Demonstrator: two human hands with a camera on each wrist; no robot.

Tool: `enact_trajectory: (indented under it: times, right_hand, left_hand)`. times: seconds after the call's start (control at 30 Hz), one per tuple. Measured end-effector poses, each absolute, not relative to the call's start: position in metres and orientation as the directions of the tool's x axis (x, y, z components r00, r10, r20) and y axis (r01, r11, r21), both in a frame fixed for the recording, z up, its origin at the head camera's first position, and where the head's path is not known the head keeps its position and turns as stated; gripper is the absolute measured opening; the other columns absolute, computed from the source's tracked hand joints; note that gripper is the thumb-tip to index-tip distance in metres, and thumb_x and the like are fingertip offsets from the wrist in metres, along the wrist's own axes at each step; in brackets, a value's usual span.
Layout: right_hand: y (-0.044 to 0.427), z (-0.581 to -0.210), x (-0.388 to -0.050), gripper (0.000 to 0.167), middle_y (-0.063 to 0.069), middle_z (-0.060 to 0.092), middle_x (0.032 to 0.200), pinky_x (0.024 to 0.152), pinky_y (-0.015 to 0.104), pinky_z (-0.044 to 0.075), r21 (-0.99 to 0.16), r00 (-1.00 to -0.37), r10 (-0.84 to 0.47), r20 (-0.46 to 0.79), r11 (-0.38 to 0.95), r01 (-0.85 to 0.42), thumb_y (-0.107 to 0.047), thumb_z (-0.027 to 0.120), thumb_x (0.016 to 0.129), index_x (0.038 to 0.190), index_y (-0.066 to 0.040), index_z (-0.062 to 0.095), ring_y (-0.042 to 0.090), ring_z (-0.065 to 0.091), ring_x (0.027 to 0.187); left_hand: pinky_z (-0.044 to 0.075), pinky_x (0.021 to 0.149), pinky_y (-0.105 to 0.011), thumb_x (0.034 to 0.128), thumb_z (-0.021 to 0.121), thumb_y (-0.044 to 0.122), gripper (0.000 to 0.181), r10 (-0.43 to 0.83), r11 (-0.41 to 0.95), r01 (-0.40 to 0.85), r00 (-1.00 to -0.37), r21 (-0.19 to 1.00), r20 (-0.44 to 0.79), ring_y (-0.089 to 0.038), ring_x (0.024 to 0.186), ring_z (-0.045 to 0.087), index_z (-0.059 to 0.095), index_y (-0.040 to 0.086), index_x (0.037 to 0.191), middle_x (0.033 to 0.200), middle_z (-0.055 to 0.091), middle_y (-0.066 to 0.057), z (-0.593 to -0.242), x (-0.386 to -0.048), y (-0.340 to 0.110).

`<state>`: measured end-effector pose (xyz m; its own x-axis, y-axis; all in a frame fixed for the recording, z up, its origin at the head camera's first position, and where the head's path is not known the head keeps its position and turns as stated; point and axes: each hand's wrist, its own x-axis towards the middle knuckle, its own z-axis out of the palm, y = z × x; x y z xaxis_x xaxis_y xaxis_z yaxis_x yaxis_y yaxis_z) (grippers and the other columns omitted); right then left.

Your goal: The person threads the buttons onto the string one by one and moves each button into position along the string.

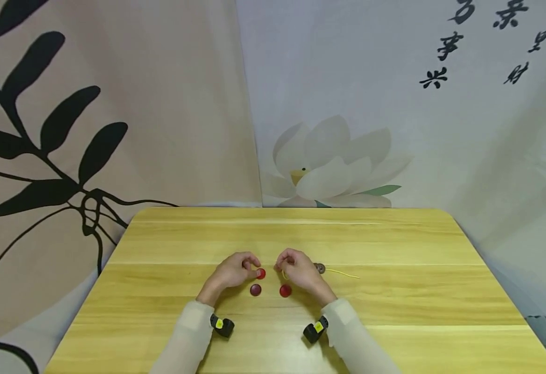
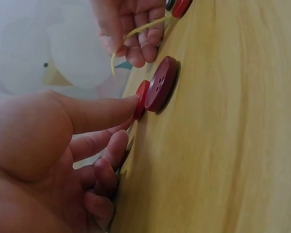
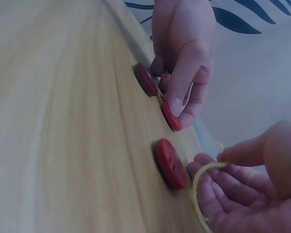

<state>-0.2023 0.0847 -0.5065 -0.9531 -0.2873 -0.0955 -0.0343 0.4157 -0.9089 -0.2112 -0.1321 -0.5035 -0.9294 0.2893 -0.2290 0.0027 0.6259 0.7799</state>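
My left hand (image 1: 236,269) pinches a bright red button (image 3: 170,116) at its edge between thumb and finger, close to the tabletop. Thumb and forefinger of my right hand (image 1: 302,270) hold a yellow cord (image 3: 199,184), a short end sticking out past the fingertips. Just in front of the left hand lies a maroon button (image 1: 256,290), its holes visible in the left wrist view. Another red button (image 1: 285,291) lies flat on the table near the right hand. A dark grey-brown button (image 1: 320,268) sits beyond the right wrist, partly behind the hand.
The wooden table (image 1: 394,311) stretches out on all sides of the hands. From the grey-brown button a length of yellow cord trails to the right. A printed cloth backdrop (image 1: 184,104) hangs behind the table's far edge.
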Motion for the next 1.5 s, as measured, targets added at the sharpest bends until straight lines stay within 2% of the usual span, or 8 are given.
enact_trajectory:
  times: [0.3,0.7,0.87,1.03,1.5]
  right_hand:
    - [0.0849,-0.5067,-0.2019,0.012,0.008,0.07,0.093,0.071,0.03,0.047,-0.907,-0.951,-0.291,-0.108,0.42,-0.026,-0.007,0.051,0.1,0.097,-0.003,0.062,0.017,0.061,0.085]
    - [0.0849,-0.5056,-0.2008,0.011,0.009,0.071,0.093,0.067,0.027,0.047,-0.91,-0.951,-0.294,-0.092,0.413,-0.04,-0.005,0.052,0.098,0.095,-0.003,0.062,0.017,0.062,0.084]
    - [0.085,-0.507,-0.201,0.011,0.008,0.071,0.093,0.071,0.028,0.047,-0.911,-0.952,-0.293,-0.092,0.411,-0.038,-0.006,0.052,0.098,0.095,-0.004,0.062,0.018,0.063,0.086]
    - [0.0845,-0.5082,-0.2005,0.012,0.008,0.07,0.094,0.077,0.031,0.047,-0.914,-0.949,-0.3,-0.098,0.404,-0.033,-0.007,0.051,0.099,0.096,-0.004,0.063,0.019,0.063,0.09]
    - [0.0851,-0.5098,-0.1985,0.009,0.006,0.071,0.092,0.077,0.034,0.05,-0.908,-0.959,-0.276,-0.058,0.415,-0.065,-0.008,0.056,0.098,0.093,-0.007,0.065,0.016,0.063,0.089]
  left_hand:
    - [0.036,0.061,-0.03,0.0883,0.074,0.016,0.006,0.296,0.623,0.014,-0.93,0.782,-0.219,-0.016,0.067,0.047,0.069,0.015,0.09,0.077,0.054,-0.002,-0.503,-0.2102,-0.1324]
    - [0.035,0.057,-0.028,0.0898,0.072,0.021,0.01,0.275,0.63,-0.018,-0.93,0.776,-0.245,-0.012,0.061,0.044,0.069,0.014,0.084,0.069,0.052,0.002,-0.5013,-0.2086,-0.1325]
    - [0.033,0.055,-0.027,0.0911,0.071,0.027,0.015,0.272,0.653,0.004,-0.934,0.757,-0.23,-0.012,0.058,0.043,0.069,0.016,0.081,0.066,0.05,0.004,-0.5016,-0.2091,-0.132]
    - [0.035,0.056,-0.028,0.0917,0.069,0.027,0.015,0.244,0.66,-0.011,-0.942,0.751,-0.229,-0.012,0.06,0.045,0.068,0.016,0.082,0.069,0.052,0.004,-0.5019,-0.2083,-0.1311]
    - [0.038,0.06,-0.029,0.0927,0.067,0.024,0.013,0.2,0.648,-0.047,-0.953,0.76,-0.229,-0.015,0.066,0.049,0.071,0.014,0.085,0.077,0.059,0.0,-0.5027,-0.2064,-0.1266]
